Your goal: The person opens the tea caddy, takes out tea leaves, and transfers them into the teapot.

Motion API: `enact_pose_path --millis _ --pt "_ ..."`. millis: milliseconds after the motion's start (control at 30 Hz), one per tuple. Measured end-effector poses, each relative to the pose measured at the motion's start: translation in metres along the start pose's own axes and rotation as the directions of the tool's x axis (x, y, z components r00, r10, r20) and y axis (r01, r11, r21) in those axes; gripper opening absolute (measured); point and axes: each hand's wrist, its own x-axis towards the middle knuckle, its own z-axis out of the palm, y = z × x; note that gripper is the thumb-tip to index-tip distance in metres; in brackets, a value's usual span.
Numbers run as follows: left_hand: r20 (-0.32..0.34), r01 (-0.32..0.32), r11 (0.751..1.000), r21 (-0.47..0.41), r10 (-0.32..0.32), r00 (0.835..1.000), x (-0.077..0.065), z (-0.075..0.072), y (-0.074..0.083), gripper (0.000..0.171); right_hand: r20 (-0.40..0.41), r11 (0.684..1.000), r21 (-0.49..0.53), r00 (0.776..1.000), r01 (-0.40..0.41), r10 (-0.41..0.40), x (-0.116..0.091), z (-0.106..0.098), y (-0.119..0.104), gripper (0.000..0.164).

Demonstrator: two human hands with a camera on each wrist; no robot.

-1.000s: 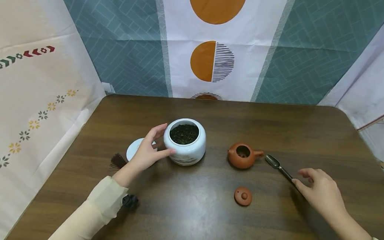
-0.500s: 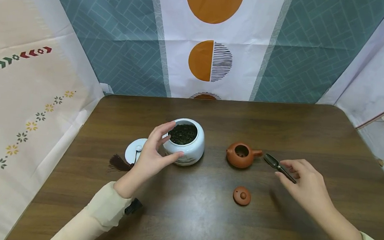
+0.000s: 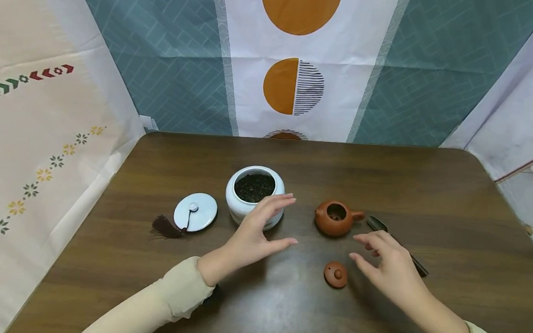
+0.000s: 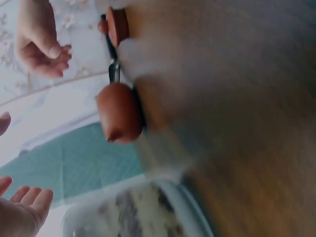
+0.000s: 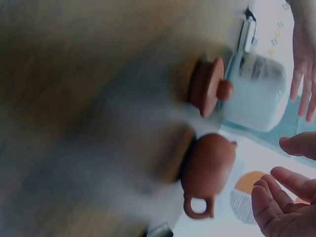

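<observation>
My left hand (image 3: 254, 233) reaches past the front of a white jar (image 3: 238, 200) of dark tea leaves (image 3: 252, 186), fingers spread and holding nothing. My right hand (image 3: 389, 265) hovers near the clay teapot lid (image 3: 335, 274), thumb and fingers apart, also holding nothing. The small reddish-brown clay teapot (image 3: 332, 220) stands uncovered behind the lid, its handle pointing right. Partly hidden behind the right hand, a dark tea scoop (image 3: 377, 224) lies on the table. In the right wrist view the teapot (image 5: 210, 163) and its lid (image 5: 210, 86) appear beside my right fingers.
A white jar lid (image 3: 203, 213) with a brown tassel (image 3: 166, 227) lies left of the jar. Everything rests on a brown wooden table (image 3: 284, 317). Patterned cloths (image 3: 186, 52) hang behind and at both sides.
My left hand has left the jar's side and moved right, across its front. The right hand has let go of the scoop, now lying on the table, and moved left toward the teapot lid.
</observation>
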Motion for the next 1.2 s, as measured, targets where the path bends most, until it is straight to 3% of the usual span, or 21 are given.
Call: enact_pose_path --millis 133,233,367,533,667,800,967,1200 --pt "0.034 0.000 1.000 0.010 0.000 0.999 0.004 0.014 -0.001 0.067 0.039 1.000 0.026 0.999 0.001 -0.002 -0.003 0.007 -0.004 0.037" --pt "0.039 0.035 0.999 0.014 -0.036 0.999 0.006 0.024 -0.004 0.066 0.072 0.999 0.047 0.997 0.003 -0.007 -0.004 0.012 -0.006 0.035" --pt "0.020 0.138 0.990 0.001 -0.138 0.990 0.011 0.037 -0.011 0.065 0.102 0.998 0.063 0.995 0.006 -0.013 -0.005 0.018 -0.007 0.033" --pt "0.006 0.264 0.963 -0.052 -0.264 0.965 0.017 0.049 -0.019 0.063 0.147 0.997 0.074 0.989 -0.007 -0.004 -0.007 0.024 -0.007 0.031" --pt "0.043 0.386 0.914 -0.126 -0.383 0.923 0.025 0.053 -0.022 0.063 0.176 0.997 0.072 0.984 -0.021 0.008 -0.008 0.025 -0.006 0.030" --pt "0.089 0.501 0.839 -0.214 -0.494 0.865 0.031 0.058 -0.025 0.063 0.226 0.997 0.057 0.974 -0.043 0.029 -0.008 0.026 -0.005 0.028" --pt "0.106 0.561 0.772 -0.299 -0.557 0.824 0.035 0.067 -0.031 0.063 0.286 0.997 0.046 0.957 -0.069 0.053 -0.008 0.027 -0.004 0.024" --pt "0.127 0.628 0.713 -0.310 -0.624 0.771 0.035 0.078 -0.032 0.062 0.317 0.997 0.047 0.948 -0.061 0.043 -0.011 0.028 -0.005 0.022"
